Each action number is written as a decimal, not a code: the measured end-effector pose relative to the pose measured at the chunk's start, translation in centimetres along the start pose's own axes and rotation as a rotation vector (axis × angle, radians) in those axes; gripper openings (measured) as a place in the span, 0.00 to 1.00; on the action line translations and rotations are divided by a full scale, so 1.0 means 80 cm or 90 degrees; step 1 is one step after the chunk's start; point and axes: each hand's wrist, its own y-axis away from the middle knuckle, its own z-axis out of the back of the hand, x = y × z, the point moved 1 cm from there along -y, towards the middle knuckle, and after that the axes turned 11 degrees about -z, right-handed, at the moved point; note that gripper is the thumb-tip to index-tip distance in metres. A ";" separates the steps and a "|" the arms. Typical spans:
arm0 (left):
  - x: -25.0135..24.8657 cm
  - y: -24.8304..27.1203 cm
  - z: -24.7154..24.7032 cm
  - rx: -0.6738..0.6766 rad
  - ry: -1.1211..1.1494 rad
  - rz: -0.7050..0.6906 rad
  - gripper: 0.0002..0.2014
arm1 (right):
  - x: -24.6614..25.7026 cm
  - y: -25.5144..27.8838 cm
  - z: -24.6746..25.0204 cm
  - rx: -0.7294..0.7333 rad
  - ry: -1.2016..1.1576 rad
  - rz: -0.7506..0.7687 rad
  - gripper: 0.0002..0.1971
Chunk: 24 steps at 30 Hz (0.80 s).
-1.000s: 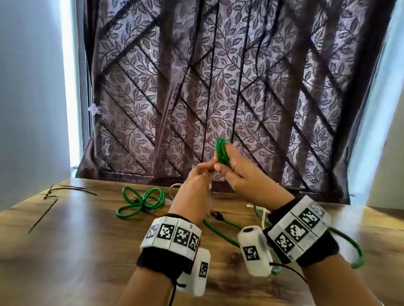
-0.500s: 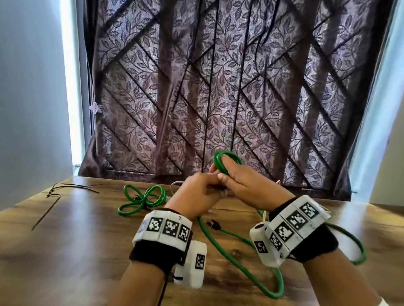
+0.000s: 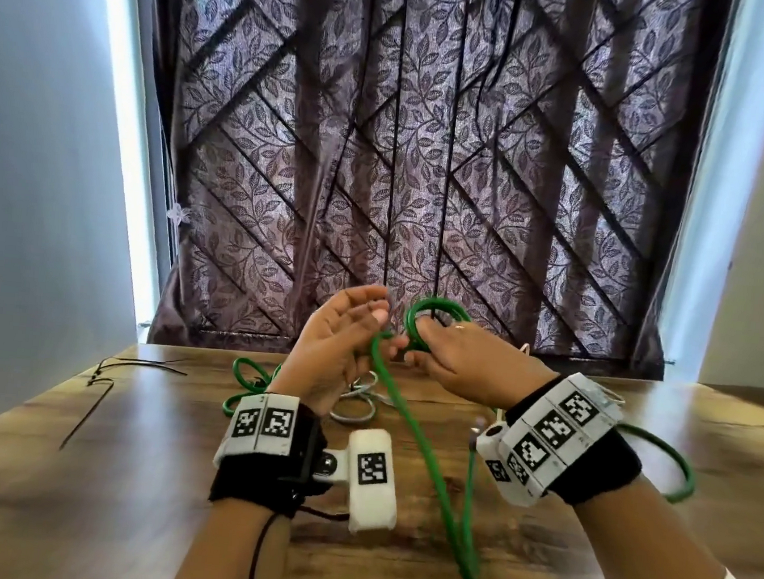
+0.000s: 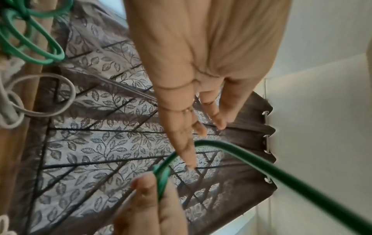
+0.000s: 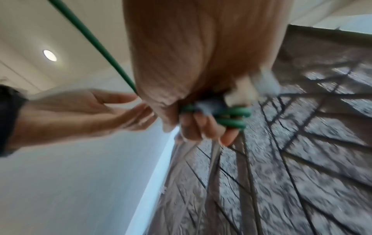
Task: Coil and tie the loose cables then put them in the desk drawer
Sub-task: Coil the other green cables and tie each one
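Observation:
A long green cable (image 3: 425, 452) rises from the wooden desk (image 3: 119, 474) to my hands, which are raised above its far edge. My right hand (image 3: 417, 339) grips a small coil (image 3: 436, 308) of this cable; its fingers curl round the coil (image 5: 231, 117) in the right wrist view. My left hand (image 3: 368, 316) is just left of the coil with straight fingers, and the loose strand (image 4: 201, 143) lies over its index finger. The rest of the cable trails to the right in a loop (image 3: 679, 476).
A second green cable (image 3: 245, 379), coiled, lies on the desk behind my left wrist, with a grey cable coil (image 3: 359, 408) beside it. Thin black ties (image 3: 130, 365) lie at the left edge. A patterned curtain (image 3: 430, 154) hangs behind the desk.
My left hand has let go of the coil, moved left and opened. The right hand has turned the coil so its loop faces me, and the loose strand has lifted off the desk.

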 end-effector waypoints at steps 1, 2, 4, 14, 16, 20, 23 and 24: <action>-0.002 0.000 0.001 0.003 0.069 -0.003 0.10 | -0.002 -0.002 -0.004 -0.023 0.002 -0.027 0.14; -0.005 0.000 0.001 0.009 0.123 -0.012 0.10 | -0.006 -0.004 -0.007 -0.033 -0.023 -0.058 0.13; -0.009 -0.001 0.000 0.014 0.182 -0.035 0.14 | -0.014 -0.006 -0.011 -0.006 -0.142 -0.122 0.14; 0.001 -0.008 0.013 -0.088 -0.200 -0.193 0.12 | -0.014 -0.010 -0.015 0.303 -1.007 -0.409 0.21; 0.007 -0.007 0.010 -0.013 -0.359 -0.246 0.15 | -0.013 -0.008 -0.017 0.335 -0.913 -0.433 0.22; 0.022 -0.002 -0.007 0.186 -0.524 -0.249 0.24 | -0.010 -0.002 -0.009 0.419 -0.803 -0.395 0.22; 0.038 -0.002 -0.006 0.244 -0.610 -0.228 0.34 | -0.003 0.005 0.011 0.461 -0.831 -0.307 0.21; 0.039 -0.003 -0.004 0.253 -0.611 -0.218 0.35 | -0.004 0.007 0.019 0.467 -0.879 -0.267 0.21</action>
